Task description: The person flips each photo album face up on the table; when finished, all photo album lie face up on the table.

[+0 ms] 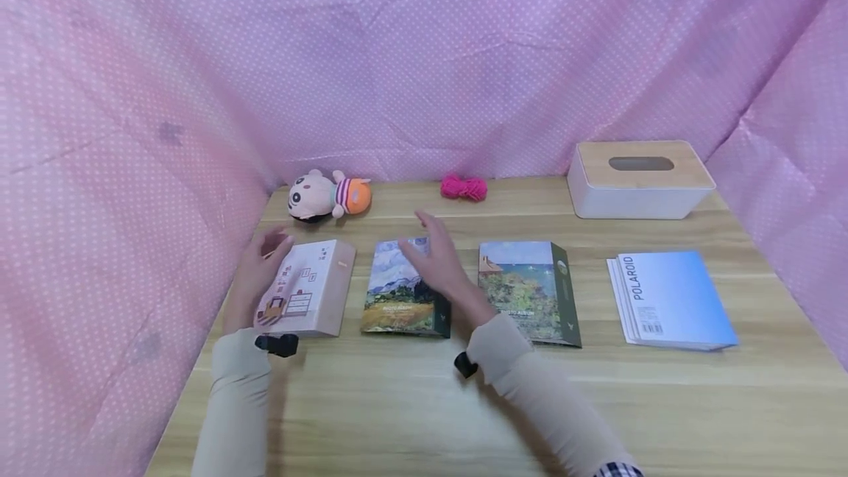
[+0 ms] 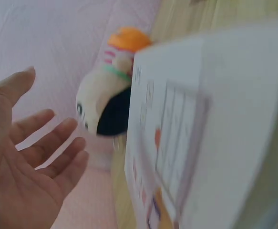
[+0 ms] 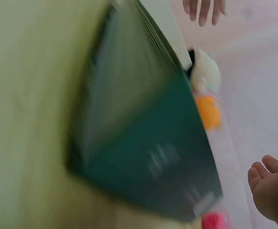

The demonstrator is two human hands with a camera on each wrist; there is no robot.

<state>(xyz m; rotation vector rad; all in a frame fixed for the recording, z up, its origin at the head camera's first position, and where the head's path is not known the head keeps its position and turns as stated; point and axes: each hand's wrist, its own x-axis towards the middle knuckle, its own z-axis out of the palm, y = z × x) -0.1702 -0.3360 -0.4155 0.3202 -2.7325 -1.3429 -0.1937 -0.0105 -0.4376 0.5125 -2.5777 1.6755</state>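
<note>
Wood table [image 1: 371, 411] | left fingers [image 2: 57, 135] near white book [image 1: 308, 282] | right fingers [image 1: 433, 229] over photo album [image 1: 394, 297]

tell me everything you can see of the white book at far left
The white book looks like smooth card, its cover printed with furniture and wall frames, a pale pinkish spine on its right. It lies face up on the wooden table, apparently closed. The left hand is at its left side, apparently not touching.

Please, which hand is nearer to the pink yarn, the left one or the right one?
Right. The right hand is over the mountain-picture album, on the person's side of the yarn; the left hand is farther off, by the white album.
</note>
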